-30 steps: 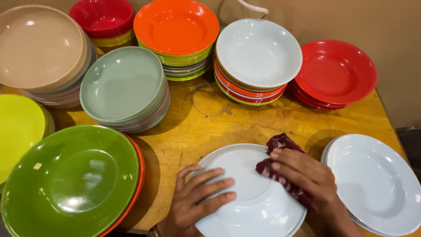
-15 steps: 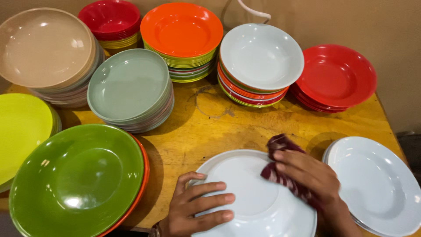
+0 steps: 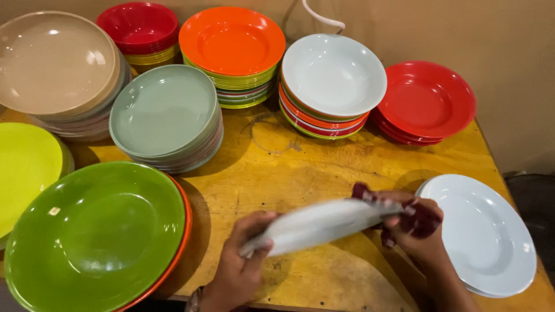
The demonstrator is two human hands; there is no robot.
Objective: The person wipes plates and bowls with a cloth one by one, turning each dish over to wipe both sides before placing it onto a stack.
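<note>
Both hands tilt white plate [image 3: 324, 224] edge-on – right hand [image 3: 417, 231] clutching maroon cloth [image 3: 421, 219].

Motion-blurred white plate [image 3: 324, 224] between hands

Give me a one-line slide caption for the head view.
Both hands, left hand and right hand with maroon cloth, tilt a white plate edge-on above the wooden table.
</note>
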